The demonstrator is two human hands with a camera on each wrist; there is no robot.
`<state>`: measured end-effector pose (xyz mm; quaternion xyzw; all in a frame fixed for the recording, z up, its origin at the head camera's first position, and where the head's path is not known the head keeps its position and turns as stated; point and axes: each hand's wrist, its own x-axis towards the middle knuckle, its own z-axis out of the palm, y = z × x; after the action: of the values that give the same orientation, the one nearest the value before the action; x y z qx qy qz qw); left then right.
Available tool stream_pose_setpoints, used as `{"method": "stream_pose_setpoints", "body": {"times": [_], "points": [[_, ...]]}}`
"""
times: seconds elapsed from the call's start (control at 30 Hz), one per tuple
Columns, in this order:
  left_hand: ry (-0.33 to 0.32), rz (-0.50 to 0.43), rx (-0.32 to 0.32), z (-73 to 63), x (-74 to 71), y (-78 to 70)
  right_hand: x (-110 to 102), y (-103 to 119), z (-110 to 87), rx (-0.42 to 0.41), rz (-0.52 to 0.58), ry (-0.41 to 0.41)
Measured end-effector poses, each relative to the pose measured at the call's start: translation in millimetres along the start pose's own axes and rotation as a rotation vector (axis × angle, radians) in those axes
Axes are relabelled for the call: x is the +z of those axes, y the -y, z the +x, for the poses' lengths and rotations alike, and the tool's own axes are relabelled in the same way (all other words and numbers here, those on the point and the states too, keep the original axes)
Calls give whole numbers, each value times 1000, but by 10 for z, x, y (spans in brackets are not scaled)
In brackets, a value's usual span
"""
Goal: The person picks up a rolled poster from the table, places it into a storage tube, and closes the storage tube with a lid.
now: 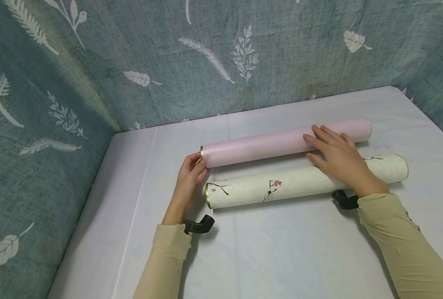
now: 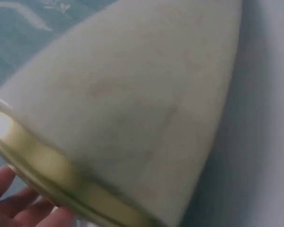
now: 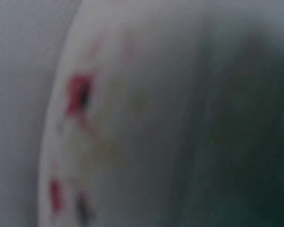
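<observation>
A long pink tube (image 1: 259, 148) with a gold rim at its left end lies across the table. My left hand (image 1: 189, 176) is at that end, its thumb and fingers bent around the rim. Spread over the right part of the pink tube, the fingers of my right hand (image 1: 337, 158) rest on top, fairly straight. Nearer to me lies a cream tube (image 1: 240, 193) with printed branches and red blossoms, also gold-rimmed, passing beneath my right palm and wrist. Close up in the left wrist view, the cream tube (image 2: 146, 94) partly hides my left fingers (image 2: 26, 205). Its blossom print is blurred in the right wrist view.
A pale cloth covers the table (image 1: 281, 249). Green-grey curtain fabric (image 1: 191, 74) with white leaf prints hangs along the back and left sides. A black wrist device (image 1: 200, 225) sits under my left wrist, and a similar black device (image 1: 344, 200) by the right.
</observation>
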<state>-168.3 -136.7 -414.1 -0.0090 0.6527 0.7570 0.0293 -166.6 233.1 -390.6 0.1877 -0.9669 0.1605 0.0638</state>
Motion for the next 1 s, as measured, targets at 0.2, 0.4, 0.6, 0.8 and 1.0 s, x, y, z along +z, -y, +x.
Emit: {"method": "stream_pose_setpoints", "body": {"times": [0.2, 0.4, 0.6, 0.8, 1.0], "points": [[-21, -26, -46, -29, -9, 60, 21, 8, -20, -4, 17, 22], [6, -41, -64, -19, -14, 54, 19, -11, -34, 9, 27, 35], [30, -6, -66, 39, -4, 46, -5, -64, -14, -14, 36, -46], [38, 122, -45, 72, -4, 15, -20, -81, -20, -32, -3, -133], [-51, 391, 12, 90, -92, 35, -62, -74, -12, -12, 23, -75]]}}
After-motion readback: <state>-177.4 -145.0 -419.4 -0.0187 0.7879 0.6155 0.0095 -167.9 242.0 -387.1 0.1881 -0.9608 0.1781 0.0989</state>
